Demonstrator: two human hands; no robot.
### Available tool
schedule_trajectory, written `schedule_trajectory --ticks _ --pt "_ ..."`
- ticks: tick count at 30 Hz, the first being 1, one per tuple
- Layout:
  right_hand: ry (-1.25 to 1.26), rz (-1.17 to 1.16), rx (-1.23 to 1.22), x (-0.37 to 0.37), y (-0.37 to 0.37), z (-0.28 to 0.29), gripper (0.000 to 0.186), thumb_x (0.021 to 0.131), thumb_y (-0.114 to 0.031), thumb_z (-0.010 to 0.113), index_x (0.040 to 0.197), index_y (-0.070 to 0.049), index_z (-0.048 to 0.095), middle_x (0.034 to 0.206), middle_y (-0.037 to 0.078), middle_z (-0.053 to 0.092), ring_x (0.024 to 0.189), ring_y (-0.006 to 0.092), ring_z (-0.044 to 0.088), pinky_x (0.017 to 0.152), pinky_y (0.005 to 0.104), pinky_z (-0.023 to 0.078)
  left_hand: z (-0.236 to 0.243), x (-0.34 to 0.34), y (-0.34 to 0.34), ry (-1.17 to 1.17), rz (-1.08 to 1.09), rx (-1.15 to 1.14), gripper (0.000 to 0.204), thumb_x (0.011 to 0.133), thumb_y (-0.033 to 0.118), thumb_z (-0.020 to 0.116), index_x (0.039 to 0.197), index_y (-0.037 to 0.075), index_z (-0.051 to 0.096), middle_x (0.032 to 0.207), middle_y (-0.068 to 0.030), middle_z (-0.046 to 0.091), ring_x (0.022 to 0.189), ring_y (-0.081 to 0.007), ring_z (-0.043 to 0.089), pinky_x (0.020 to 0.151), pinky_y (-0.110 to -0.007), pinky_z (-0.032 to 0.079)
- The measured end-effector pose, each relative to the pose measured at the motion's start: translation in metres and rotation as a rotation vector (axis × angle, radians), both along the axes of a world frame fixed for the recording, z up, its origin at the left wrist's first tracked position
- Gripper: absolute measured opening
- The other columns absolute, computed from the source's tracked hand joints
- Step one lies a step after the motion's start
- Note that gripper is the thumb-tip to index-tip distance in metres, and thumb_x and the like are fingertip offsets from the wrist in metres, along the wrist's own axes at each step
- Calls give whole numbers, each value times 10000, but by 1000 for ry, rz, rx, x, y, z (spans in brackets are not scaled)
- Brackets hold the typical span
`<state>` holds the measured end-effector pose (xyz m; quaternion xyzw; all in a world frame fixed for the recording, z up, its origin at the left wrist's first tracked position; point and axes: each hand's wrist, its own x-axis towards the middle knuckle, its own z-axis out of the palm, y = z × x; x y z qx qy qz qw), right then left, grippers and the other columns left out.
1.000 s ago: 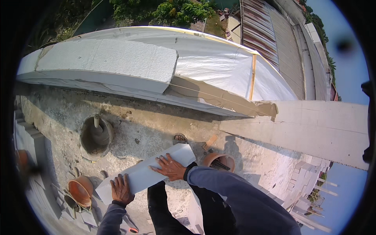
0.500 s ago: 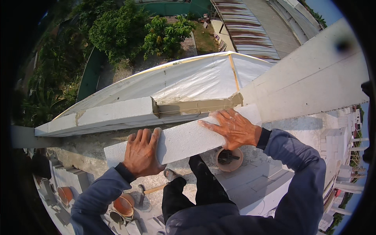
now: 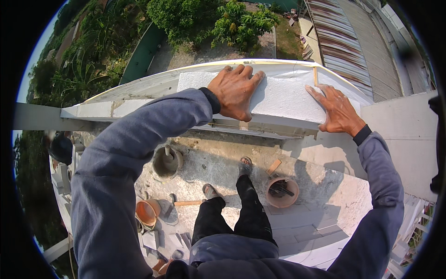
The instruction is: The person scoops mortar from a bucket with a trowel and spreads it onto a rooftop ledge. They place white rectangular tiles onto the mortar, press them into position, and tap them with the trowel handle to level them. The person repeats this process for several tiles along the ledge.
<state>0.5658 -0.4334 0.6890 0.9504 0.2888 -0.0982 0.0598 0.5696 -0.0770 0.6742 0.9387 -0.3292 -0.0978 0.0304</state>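
Note:
My left hand (image 3: 234,93) and my right hand (image 3: 337,109) grip a long white lightweight block (image 3: 285,93) from above, the left hand toward its middle, the right at its right end. The block is over the low white block wall (image 3: 93,110), at the stretch with a thin string line across it. Whether it rests on the mortar beneath cannot be seen clearly. Just beyond, a white sheet with a yellow-edged top (image 3: 278,67) and a wooden batten (image 3: 315,75) run along the outer side.
Below me are a grey mortar bucket (image 3: 167,162), an orange bucket (image 3: 147,213), a pink bucket with tools (image 3: 282,197) and a wooden-handled tool (image 3: 186,203). A concrete slab face (image 3: 397,116) stands right, stacked blocks (image 3: 62,181) left. Trees (image 3: 237,28) and a corrugated roof (image 3: 339,46) lie beyond the edge.
Both hands have carried the block from down near my legs up and forward onto the line of the wall. My left arm now stretches much farther forward.

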Motion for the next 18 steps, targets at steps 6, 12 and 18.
schedule_trajectory --ticks 6,12,18 --pt "23 -8 13 16 -15 -26 1328 465 -295 949 1653 -377 360 1550 194 512 1441 385 498 1218 500 435 -26 18 -15 39 1 -2 1192 636 530 883 1587 21 374 1339 -220 546 1312 -369 550 1120 -619 455" --pt "25 -16 -27 14 -20 -40 1325 444 -286 904 1654 -320 368 1540 197 500 1418 398 498 1238 509 410 -35 19 -20 34 -13 -2 1188 625 517 892 1579 24 383 1321 -212 554 1279 -362 561 1090 -593 475" --pt "-56 142 51 -21 11 1 1264 445 -251 934 1614 -303 457 1495 222 521 1358 437 530 1181 551 438 -8 -55 17 -33 73 -44 1211 587 471 936 1565 11 390 1236 -182 529 1164 -334 565 1032 -506 469"
